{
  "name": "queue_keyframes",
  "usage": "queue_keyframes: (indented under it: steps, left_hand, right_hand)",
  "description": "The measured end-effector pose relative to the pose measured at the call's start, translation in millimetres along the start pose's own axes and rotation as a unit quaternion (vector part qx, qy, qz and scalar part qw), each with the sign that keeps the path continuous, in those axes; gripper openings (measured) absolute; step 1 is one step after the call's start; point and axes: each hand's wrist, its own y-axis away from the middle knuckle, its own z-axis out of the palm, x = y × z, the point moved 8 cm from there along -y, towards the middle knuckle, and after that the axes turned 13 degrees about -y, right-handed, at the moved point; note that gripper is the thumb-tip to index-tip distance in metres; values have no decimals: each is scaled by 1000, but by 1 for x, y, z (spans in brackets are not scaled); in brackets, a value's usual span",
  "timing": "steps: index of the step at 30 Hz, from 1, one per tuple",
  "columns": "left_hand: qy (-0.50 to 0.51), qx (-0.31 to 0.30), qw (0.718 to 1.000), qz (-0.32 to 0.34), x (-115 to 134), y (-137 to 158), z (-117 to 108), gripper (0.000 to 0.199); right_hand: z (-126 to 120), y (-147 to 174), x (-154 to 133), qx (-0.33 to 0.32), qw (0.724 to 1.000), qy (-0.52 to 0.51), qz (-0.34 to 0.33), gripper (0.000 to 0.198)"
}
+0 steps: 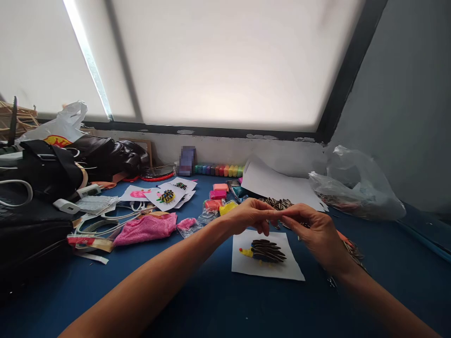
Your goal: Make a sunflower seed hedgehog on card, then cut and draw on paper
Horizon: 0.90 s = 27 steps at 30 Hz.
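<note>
My left hand (251, 217) and my right hand (314, 231) meet in the air, thumb and fingertips pinched together at one spot. Anything between the fingertips is too small to make out. Below them lies a white paper square (243, 266) bearing a hedgehog figure (268, 251). Its snout is yellow with a red nose, and long dark striped seeds cover its back like spines. Just behind my fingers a pile of striped sunflower seeds (276, 203) is partly hidden. More seeds (355, 253) lie beside my right wrist.
Packets of coloured clay (213, 205) and a pink cloth (146, 228) lie left of centre. Finished picture cards (165, 196) sit behind the cloth. White sheets (278, 182) and a clear plastic bag (359, 188) stand at the back right. Black bags (45, 171) and cables crowd the left.
</note>
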Motion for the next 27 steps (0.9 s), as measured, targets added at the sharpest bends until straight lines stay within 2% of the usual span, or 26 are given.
queue_keyframes:
  steps: [7,12,18,27]
  left_hand:
    - [13,-13,1000,2,2,2,-2,50]
    - [-23,-29,999,7,1,1,2,56]
    - [-14,1,1000,13,2,2,-3,50]
    - [-31,4,999,7,2,1,-1,48]
  right_hand:
    - [4,-2,2,-35,999,-22,26,31]
    - [1,-1,1,-23,1000,-6,-1,29]
    - [4,0,-5,-33,999,32,-25,27]
    - [2,2,-10,-21,997,52,-61,21]
